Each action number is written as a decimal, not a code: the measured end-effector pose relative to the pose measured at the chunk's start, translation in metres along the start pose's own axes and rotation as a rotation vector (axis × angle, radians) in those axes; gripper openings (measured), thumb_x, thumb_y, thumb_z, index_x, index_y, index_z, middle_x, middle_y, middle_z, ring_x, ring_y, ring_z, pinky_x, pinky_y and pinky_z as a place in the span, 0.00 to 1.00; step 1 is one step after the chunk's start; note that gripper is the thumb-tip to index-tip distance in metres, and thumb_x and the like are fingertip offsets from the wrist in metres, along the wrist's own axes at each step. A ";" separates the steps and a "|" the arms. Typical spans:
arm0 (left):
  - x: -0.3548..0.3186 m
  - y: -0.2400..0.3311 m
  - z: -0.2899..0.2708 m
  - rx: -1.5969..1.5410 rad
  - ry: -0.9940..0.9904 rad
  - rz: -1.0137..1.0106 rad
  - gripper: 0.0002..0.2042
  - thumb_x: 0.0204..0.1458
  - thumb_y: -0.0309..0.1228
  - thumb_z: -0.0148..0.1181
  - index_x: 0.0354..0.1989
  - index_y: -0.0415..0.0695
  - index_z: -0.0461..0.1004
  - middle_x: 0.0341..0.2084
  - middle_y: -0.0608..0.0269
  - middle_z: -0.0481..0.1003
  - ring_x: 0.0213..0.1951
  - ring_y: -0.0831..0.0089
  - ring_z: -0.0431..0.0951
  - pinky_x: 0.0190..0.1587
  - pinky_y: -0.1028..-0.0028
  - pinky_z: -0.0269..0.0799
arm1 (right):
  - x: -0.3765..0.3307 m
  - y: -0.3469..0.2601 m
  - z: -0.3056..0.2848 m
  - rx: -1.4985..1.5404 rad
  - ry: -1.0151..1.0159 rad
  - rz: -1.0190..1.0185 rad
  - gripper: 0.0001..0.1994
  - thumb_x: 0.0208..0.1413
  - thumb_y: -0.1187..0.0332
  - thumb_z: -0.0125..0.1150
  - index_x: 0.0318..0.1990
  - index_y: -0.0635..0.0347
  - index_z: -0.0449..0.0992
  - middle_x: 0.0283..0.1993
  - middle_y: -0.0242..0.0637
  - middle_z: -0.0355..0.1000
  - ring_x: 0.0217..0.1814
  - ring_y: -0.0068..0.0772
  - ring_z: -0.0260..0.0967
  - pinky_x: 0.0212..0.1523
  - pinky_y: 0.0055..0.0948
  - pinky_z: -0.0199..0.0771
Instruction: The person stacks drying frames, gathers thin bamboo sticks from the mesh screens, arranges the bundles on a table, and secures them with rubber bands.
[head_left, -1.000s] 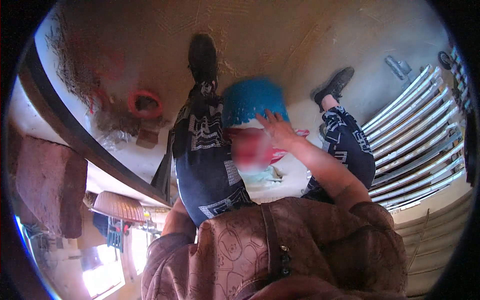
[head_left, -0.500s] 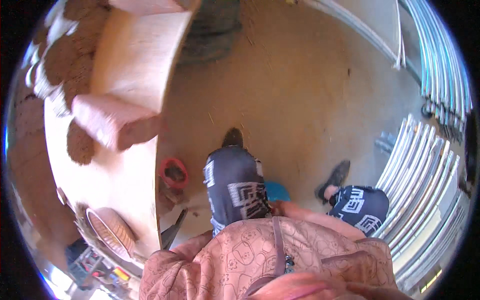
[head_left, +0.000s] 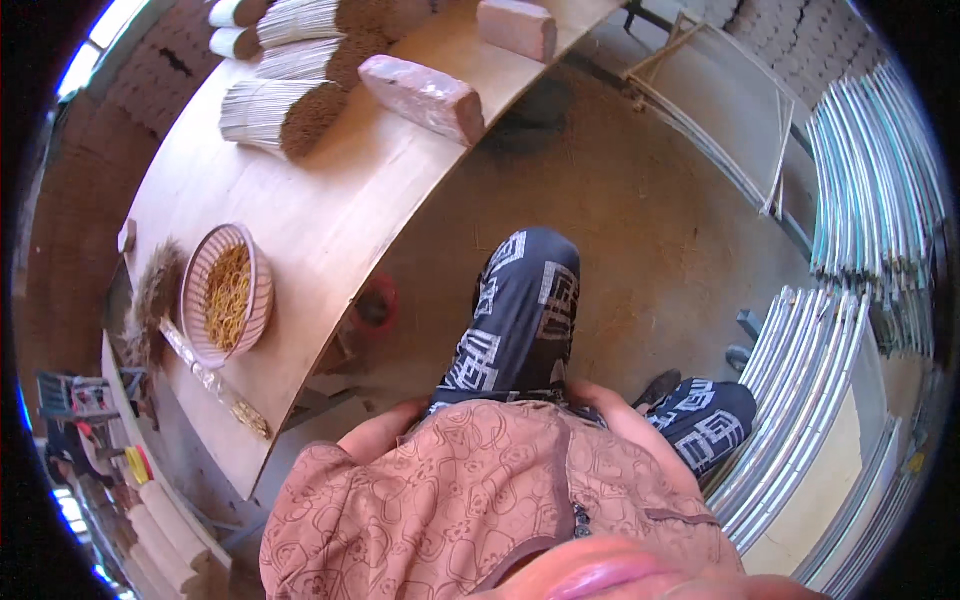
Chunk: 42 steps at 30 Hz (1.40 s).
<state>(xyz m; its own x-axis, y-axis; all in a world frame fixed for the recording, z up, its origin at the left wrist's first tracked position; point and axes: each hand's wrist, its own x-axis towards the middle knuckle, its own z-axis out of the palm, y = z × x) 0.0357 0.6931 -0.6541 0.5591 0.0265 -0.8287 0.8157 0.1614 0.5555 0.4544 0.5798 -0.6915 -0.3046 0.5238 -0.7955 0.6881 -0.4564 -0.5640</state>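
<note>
My left hand (head_left: 405,413) is down beside my left thigh, and its fingers are hidden by my shirt and leg. On the other side, my right hand (head_left: 584,393) reaches down by the inner side of the same raised leg (head_left: 520,310), its fingers out of sight too. Nothing held shows in either one. Nearest on the left is a wooden table (head_left: 330,220) carrying a pink oval basket (head_left: 262,290) of yellow rubber bands (head_left: 228,298). Farther along it lie several bundles of thin sticks (head_left: 275,112) and two reddish bricks (head_left: 425,98).
A clear-wrapped bundle (head_left: 215,378) lies near the table's close corner. Under the table edge sits a red round container (head_left: 375,303). Stacked pale frames (head_left: 790,400) and a teal-white stack (head_left: 875,175) stand at right. A framed panel (head_left: 715,100) leans at the back.
My view has swung left, bringing the basket's contents and the stick bundles into sight. My raised leg appears higher, and the blue thing beside it no longer shows.
</note>
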 end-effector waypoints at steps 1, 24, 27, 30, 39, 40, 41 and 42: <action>0.000 -0.009 0.004 -0.007 0.023 0.009 0.27 0.55 0.41 0.60 0.59 0.39 0.68 0.50 0.46 0.76 0.54 0.58 0.75 0.57 0.64 0.68 | -0.028 -0.030 -0.024 -0.135 0.040 -0.031 0.25 0.55 0.57 0.59 0.58 0.59 0.73 0.59 0.52 0.72 0.60 0.53 0.70 0.57 0.42 0.71; 0.033 0.033 -0.010 -0.447 0.694 0.195 0.25 0.55 0.41 0.59 0.55 0.35 0.71 0.52 0.45 0.74 0.55 0.55 0.74 0.57 0.61 0.69 | 0.003 -0.462 -0.403 -0.451 0.809 -0.413 0.41 0.40 0.48 0.68 0.60 0.66 0.67 0.57 0.53 0.71 0.60 0.46 0.69 0.61 0.39 0.67; 0.039 0.038 -0.017 -0.362 0.603 0.025 0.24 0.56 0.42 0.58 0.54 0.35 0.72 0.52 0.44 0.74 0.55 0.52 0.74 0.57 0.61 0.68 | -0.003 -0.464 -0.401 -0.407 0.766 -0.480 0.36 0.36 0.52 0.65 0.53 0.70 0.73 0.51 0.59 0.74 0.54 0.50 0.73 0.55 0.37 0.73; 0.053 0.049 -0.021 -0.566 0.638 0.079 0.22 0.57 0.41 0.56 0.53 0.35 0.73 0.52 0.42 0.74 0.54 0.49 0.74 0.57 0.61 0.68 | -0.006 -0.461 -0.402 -0.421 0.793 -0.469 0.36 0.36 0.54 0.65 0.53 0.70 0.73 0.51 0.60 0.74 0.55 0.50 0.73 0.56 0.38 0.73; 0.056 0.116 -0.061 -0.369 0.602 0.069 0.19 0.55 0.35 0.57 0.50 0.32 0.74 0.47 0.42 0.76 0.50 0.55 0.76 0.54 0.62 0.69 | -0.010 -0.457 -0.398 -0.437 0.612 -0.504 0.48 0.43 0.38 0.66 0.61 0.72 0.61 0.58 0.60 0.69 0.61 0.57 0.68 0.63 0.45 0.66; 0.056 0.121 -0.063 -0.356 0.603 0.081 0.19 0.55 0.35 0.57 0.50 0.32 0.74 0.47 0.42 0.76 0.50 0.55 0.76 0.54 0.62 0.69 | -0.002 -0.444 -0.410 -0.440 0.630 -0.502 0.48 0.43 0.38 0.66 0.61 0.72 0.61 0.58 0.60 0.69 0.61 0.57 0.68 0.63 0.45 0.66; 0.056 0.123 -0.063 -0.354 0.636 0.092 0.19 0.56 0.35 0.57 0.49 0.32 0.74 0.46 0.42 0.76 0.49 0.55 0.76 0.53 0.62 0.69 | 0.012 -0.429 -0.428 -0.551 1.037 -0.702 0.48 0.43 0.37 0.67 0.60 0.70 0.63 0.56 0.60 0.70 0.60 0.56 0.69 0.62 0.45 0.67; 0.055 0.122 -0.059 -0.362 0.675 0.093 0.19 0.56 0.35 0.56 0.48 0.31 0.75 0.44 0.42 0.77 0.48 0.55 0.77 0.52 0.62 0.70 | 0.022 -0.418 -0.448 -0.651 1.436 -0.908 0.47 0.42 0.36 0.67 0.59 0.69 0.64 0.55 0.59 0.71 0.59 0.55 0.70 0.61 0.45 0.69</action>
<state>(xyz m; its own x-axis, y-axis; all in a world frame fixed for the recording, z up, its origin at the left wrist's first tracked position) 0.1572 0.7723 -0.6363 0.3164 0.6326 -0.7069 0.6056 0.4389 0.6638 0.4551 1.1045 -0.3746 -0.1912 0.7264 0.6601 0.8763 0.4293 -0.2186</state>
